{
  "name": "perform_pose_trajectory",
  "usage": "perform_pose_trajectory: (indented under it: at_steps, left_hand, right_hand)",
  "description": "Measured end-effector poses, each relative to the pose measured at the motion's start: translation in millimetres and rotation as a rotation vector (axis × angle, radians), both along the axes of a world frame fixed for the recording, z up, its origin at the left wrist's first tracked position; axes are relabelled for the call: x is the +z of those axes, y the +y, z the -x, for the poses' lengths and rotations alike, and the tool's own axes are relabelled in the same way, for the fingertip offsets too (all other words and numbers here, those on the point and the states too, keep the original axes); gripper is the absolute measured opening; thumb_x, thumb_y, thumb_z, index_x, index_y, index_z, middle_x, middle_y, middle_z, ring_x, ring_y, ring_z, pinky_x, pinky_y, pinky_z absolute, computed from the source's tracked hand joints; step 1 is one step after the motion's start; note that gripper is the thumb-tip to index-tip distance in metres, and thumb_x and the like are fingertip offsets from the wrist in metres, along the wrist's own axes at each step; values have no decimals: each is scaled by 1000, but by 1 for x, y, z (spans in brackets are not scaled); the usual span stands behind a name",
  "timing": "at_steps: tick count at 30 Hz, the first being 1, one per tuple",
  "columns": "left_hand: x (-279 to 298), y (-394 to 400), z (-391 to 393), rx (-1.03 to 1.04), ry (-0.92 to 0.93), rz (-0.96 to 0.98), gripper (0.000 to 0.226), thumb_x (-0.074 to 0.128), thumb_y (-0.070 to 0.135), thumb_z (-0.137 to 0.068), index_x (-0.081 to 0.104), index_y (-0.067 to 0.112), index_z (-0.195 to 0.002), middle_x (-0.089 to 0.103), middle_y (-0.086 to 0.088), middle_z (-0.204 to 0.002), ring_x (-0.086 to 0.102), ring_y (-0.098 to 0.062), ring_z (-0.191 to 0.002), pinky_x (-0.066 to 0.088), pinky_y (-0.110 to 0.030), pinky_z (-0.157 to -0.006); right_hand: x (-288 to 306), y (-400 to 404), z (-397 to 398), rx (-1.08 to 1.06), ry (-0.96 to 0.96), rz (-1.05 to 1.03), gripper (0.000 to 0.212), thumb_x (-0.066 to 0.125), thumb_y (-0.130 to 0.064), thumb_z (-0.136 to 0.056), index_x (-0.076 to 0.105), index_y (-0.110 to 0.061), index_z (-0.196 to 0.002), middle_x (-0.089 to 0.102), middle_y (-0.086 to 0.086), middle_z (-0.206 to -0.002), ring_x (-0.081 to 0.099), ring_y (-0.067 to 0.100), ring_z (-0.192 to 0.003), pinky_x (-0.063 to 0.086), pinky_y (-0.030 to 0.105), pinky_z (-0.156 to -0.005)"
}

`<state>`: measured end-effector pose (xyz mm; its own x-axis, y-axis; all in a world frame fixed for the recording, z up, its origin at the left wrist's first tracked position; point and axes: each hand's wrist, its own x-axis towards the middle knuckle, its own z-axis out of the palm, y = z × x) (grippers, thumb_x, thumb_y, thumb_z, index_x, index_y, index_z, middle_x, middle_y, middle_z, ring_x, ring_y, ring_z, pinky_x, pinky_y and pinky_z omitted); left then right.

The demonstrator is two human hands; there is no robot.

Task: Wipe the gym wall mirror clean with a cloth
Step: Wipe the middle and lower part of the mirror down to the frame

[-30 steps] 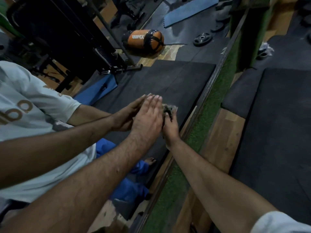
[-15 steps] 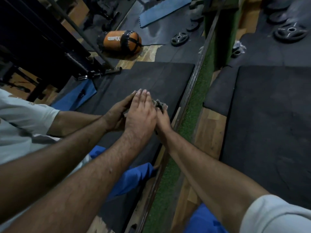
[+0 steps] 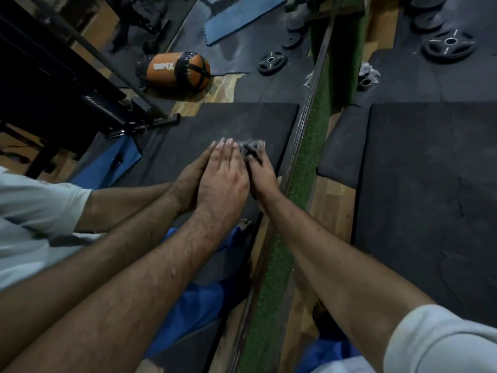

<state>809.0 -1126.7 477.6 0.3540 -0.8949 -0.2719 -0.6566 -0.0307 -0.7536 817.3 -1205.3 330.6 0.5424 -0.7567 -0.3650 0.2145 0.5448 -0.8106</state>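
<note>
A person's left hand (image 3: pixel 223 181) lies flat, fingers straight and together, against the glass of a gym wall mirror (image 3: pixel 228 125), while the right hand (image 3: pixel 262 173) grasps a crumpled grey cloth (image 3: pixel 251 149) and holds it to the same pane just beside the left fingertips. The smooth glass doubles the left hand and forearm. In the reflection appear a rounded orange-and-black sandbag (image 3: pixel 178 71), a blue foam mat (image 3: pixel 242 16) and a round black weight plate (image 3: pixel 271 62). A metal frame strip (image 3: pixel 301 130) edges the mirror, with a band of green artificial turf (image 3: pixel 312 146) alongside it. To the right lie matte black rubber floor mats (image 3: pixel 430 184) over wooden floorboards (image 3: pixel 333 205).
</note>
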Motion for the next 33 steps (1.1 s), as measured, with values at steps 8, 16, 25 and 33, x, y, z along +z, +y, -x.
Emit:
perform_pose_trajectory:
  at_steps: [8,16,25,33]
  left_hand:
    - [5,-63,-4,21,0,-39,79,41,35,-103,1,-9,-155,-5,-29,-164,-8,-42,-154,-11,-53,-121]
    - [-1,-123,-19,79,-44,-18,74,34,33,-104,1,-10,-154,-5,-30,-164,-9,-43,-153,-3,-53,-125]
    - [1,-181,-23,47,-74,-51,76,38,34,-103,3,-9,-155,-1,-28,-165,-5,-40,-154,-7,-53,-125]
    - [0,-219,-31,56,-39,-76,76,40,33,-102,5,-9,-155,0,-28,-165,-3,-40,-154,-3,-52,-125]
  right_hand:
    - [-18,-41,-9,46,126,-168,50,46,-33,-110,38,-34,-159,59,7,-149,61,22,-130,49,47,-113]
    - [-25,-88,-24,93,95,133,67,47,-68,-92,22,-63,-154,34,-9,-168,47,19,-146,43,45,-116]
    - [1,-168,-35,88,36,-13,70,52,-49,-91,33,-40,-158,45,2,-162,50,21,-143,41,41,-119]
    - [-55,-197,-69,95,113,-243,72,58,-59,-77,50,-39,-146,65,11,-138,68,30,-115,58,48,-98]
